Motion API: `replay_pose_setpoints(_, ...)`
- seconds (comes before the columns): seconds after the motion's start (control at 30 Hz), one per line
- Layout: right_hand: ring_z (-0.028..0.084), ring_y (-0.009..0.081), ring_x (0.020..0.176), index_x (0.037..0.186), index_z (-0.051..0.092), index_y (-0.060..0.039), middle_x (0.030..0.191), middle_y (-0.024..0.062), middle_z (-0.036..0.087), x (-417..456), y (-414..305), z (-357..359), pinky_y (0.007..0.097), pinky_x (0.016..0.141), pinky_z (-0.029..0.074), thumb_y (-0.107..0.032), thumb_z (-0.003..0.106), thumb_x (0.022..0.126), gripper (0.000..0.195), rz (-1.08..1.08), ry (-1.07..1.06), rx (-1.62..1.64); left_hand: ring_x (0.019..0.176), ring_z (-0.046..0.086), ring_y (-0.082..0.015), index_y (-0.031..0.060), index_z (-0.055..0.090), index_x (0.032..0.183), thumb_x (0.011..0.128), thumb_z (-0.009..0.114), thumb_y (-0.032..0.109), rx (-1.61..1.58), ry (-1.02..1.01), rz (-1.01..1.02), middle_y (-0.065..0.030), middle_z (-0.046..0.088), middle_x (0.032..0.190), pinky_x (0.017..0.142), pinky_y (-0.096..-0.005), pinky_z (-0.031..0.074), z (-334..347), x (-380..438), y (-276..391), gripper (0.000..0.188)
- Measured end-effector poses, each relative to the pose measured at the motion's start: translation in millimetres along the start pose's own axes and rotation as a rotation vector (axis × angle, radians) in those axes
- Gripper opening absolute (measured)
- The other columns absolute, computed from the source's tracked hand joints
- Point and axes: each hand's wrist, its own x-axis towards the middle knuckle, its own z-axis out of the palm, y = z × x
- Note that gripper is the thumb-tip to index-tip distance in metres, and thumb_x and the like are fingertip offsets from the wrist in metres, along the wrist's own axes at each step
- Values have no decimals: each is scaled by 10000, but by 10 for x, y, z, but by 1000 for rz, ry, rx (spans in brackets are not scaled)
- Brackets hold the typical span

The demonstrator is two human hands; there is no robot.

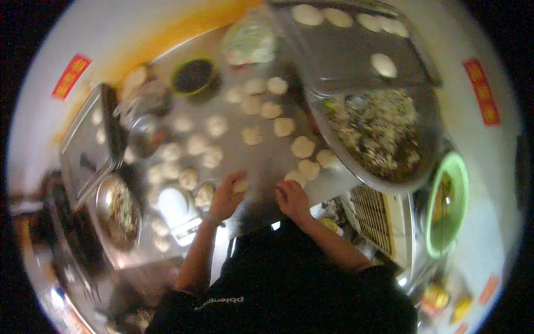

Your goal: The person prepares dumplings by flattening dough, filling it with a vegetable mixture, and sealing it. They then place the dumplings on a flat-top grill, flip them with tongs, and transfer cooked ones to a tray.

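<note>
My left hand [225,200] is above the metal worktop [267,163], with a small pale dough piece [240,186] between its thumb and fingers. To its left lie a filled-looking round of dough [205,194] and a white kitchen scale [177,208]. My right hand [293,201] has its fingers curled; blur hides whether anything is in them. Just beyond its fingers lies a flat dough disc [295,178], and more discs [303,147] run up the worktop from there. Several rounds of dough [198,144] are spread over the left half.
A large metal basin of chopped filling [375,133] stands at right, with a dark tray [346,54] carrying pale rounds behind it. A smaller bowl of filling [119,213] and a metal tray [87,146] are at left. A dark-filled bowl [193,77] and green basin [448,204] flank these.
</note>
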Motion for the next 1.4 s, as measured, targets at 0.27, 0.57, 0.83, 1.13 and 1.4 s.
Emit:
replay_pose_setpoints(0.27,319,248,1244,1268,403,-161,1348,99,334,1014,-298,1035,491,996,238,-273,494,808,482,-732,-276,-208,806,578,-169,49,474,1110,828,543,229,-848,664,-623,-80,561,934,604,-253,466,190,-1148,195,341)
replay_pose_setpoints(0.57,388,316,1177,1199,471,-106,1272,176,403,658,115,651,423,956,328,-216,480,836,379,-226,-498,171,969,554,-242,9,451,1122,891,430,227,-916,650,-148,-139,546,1065,833,-330,446,517,-696,517,318)
replay_pose_setpoints(0.83,322,344,1221,1238,376,44,1328,194,321,1091,-180,1072,399,977,313,-132,454,827,454,-554,-213,-311,814,570,-200,45,508,1025,884,439,355,-1292,818,-384,-105,594,863,716,-299,474,653,-1021,184,347)
replay_pose_setpoints(1.13,411,285,1150,1263,373,-52,1229,160,434,1722,-529,1099,389,935,350,-146,539,747,550,-521,-317,-334,852,553,-219,25,484,1070,831,493,144,-1395,839,-406,-105,572,950,750,-321,455,574,-1342,319,268)
replay_pose_setpoints(1.4,525,105,531,972,454,-117,701,44,568,2375,-1982,1789,227,462,420,-335,664,752,374,248,-590,1134,895,534,-202,18,459,1095,820,486,88,-1537,800,-226,-86,535,982,796,-286,423,549,-1451,308,285)
